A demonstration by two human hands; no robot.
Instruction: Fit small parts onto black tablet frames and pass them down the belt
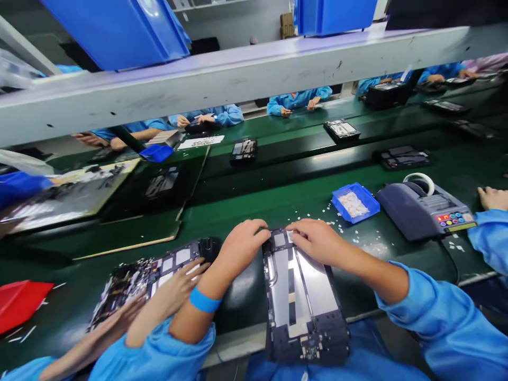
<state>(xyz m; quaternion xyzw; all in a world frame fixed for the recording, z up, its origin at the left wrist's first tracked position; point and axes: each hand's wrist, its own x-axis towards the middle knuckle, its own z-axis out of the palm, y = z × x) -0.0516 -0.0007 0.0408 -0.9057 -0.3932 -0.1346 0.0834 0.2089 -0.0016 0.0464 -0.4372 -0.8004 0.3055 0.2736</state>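
In front of me stands a thick stack of tablet frames [304, 296], its top one showing bare silvery plates, black edges and a small circuit board at the near end. My left hand [246, 246], with a blue wristband, rests at its far left corner, fingers bent and fingertips on the edge. At the far right corner my right hand [315, 242] has its fingers drawn together over a small white patch [290, 236]. What those fingers may hold is hidden.
A co-worker's hands [178, 288] work on similar frames close at my left. A blue tray [356, 203] of white pieces and a tape dispenser [424, 206] stand at the right, with scraps scattered around. A shelf beam [238, 79] crosses overhead. Further frames lie along the conveyor.
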